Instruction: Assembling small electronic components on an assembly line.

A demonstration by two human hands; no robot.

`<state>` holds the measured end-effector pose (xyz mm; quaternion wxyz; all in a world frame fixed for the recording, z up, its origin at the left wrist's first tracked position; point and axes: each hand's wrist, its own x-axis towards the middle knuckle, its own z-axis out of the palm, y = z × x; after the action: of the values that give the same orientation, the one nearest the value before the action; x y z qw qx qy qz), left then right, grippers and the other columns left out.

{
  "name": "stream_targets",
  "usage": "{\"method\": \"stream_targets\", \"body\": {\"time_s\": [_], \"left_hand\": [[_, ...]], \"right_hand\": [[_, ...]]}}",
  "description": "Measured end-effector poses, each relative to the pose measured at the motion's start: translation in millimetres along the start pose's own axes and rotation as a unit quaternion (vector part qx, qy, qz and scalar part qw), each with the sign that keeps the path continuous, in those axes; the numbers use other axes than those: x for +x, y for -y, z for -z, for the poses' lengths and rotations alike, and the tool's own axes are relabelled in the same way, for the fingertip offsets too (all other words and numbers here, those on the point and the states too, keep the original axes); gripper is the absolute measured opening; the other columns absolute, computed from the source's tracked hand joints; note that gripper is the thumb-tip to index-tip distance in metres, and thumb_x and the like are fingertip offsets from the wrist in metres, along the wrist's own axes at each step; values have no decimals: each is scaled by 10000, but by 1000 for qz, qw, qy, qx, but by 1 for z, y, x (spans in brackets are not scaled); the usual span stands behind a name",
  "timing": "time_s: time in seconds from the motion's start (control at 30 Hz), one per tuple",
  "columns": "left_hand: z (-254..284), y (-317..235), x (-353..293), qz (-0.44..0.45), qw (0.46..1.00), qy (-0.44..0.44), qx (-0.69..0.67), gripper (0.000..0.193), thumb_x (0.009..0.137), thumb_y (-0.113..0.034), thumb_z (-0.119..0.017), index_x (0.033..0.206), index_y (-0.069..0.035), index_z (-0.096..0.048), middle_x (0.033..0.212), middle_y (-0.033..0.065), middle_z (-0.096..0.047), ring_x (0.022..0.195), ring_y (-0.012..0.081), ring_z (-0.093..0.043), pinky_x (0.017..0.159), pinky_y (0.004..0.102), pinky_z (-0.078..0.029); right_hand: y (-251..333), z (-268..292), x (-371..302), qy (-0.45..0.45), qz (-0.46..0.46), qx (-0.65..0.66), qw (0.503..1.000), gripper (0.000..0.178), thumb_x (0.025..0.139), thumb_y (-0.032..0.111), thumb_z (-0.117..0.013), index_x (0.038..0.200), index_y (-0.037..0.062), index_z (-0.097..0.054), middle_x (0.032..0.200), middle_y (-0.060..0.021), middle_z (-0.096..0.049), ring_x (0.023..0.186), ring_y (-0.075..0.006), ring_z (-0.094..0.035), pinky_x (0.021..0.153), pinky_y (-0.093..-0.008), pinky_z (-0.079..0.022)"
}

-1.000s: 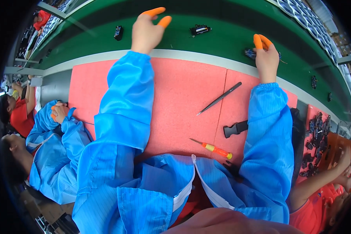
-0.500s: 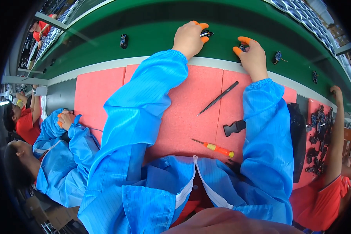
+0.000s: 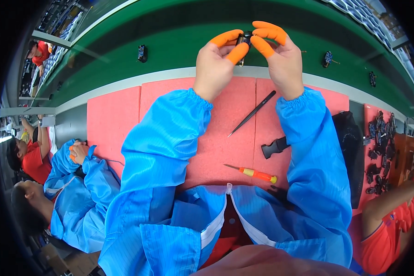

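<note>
Both my hands, with orange finger cots, meet above the green conveyor belt (image 3: 179, 53) at the far side. Between the fingertips is a small black electronic module (image 3: 245, 38), its details partly covered by the fingers. My left hand (image 3: 216, 64) pinches it from the left with thumb and forefinger. From the right, my right hand (image 3: 284, 62) closes its thumb and fingertips on the module's upper end. Below the hands, black tweezers (image 3: 253, 112) lie slantwise on the pink foam mat (image 3: 211, 138). A small screwdriver with an orange and yellow handle (image 3: 257, 175) rests nearer to me.
More small modules sit on the belt, one (image 3: 142, 53) at left, others (image 3: 327, 59) at right. A black buckle (image 3: 274, 148) lies by my right sleeve. Black parts (image 3: 379, 152) are heaped farther right. Co-workers (image 3: 78, 202) sit on both sides.
My left hand has turned and my right hand has come left and off the belt, so both now hold the module together. The right-hand co-worker's arm has drawn back from the belt.
</note>
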<state>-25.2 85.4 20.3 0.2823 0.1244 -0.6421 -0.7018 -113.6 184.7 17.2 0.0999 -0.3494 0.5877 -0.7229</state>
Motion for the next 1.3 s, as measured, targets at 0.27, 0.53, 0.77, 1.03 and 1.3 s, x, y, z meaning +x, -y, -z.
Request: {"method": "stream_targets", "body": {"time_s": [0.27,0.53,0.77,1.03,1.3], "left_hand": [[2,-4,-1,21,994,22,-109,297,764,-14,-578,1055,16,-524,925,78,-582,830,127,-557,731,225,-461],[2,-2,-2,-29,999,6,-36,314,752,-2,-587,1059,10,-524,921,85,-580,847,129,-557,756,223,-460],[2,0,-1,-32,999,0,-38,324,748,-14,-597,1062,12,-521,924,85,-579,847,129,-557,760,223,-460],[5,2,-1,-37,998,11,-53,332,744,-24,-607,1061,16,-520,936,90,-573,854,133,-554,760,232,-464],[5,8,-1,-83,996,5,-35,314,743,-11,-601,1049,7,-530,959,86,-541,866,162,-562,773,250,-467]], "right_hand": [[7,-5,-3,12,-1,66,998,188,753,-1,-591,939,-9,-562,1013,-86,-559,896,-150,-533,822,-252,-427],[4,-6,-4,1,10,76,997,182,750,5,-598,929,-8,-564,1000,-84,-564,881,-152,-534,816,-256,-429],[7,-8,-7,-18,38,31,999,178,746,-4,-600,921,-9,-566,1007,-84,-559,874,-147,-537,802,-258,-437],[6,-8,-8,-26,107,-94,989,169,743,-19,-597,909,-16,-562,1018,-90,-543,880,-149,-538,783,-253,-451],[6,-9,-8,-20,108,-87,990,157,753,-20,-585,907,-20,-553,1012,-97,-547,877,-153,-540,781,-254,-455]]}}
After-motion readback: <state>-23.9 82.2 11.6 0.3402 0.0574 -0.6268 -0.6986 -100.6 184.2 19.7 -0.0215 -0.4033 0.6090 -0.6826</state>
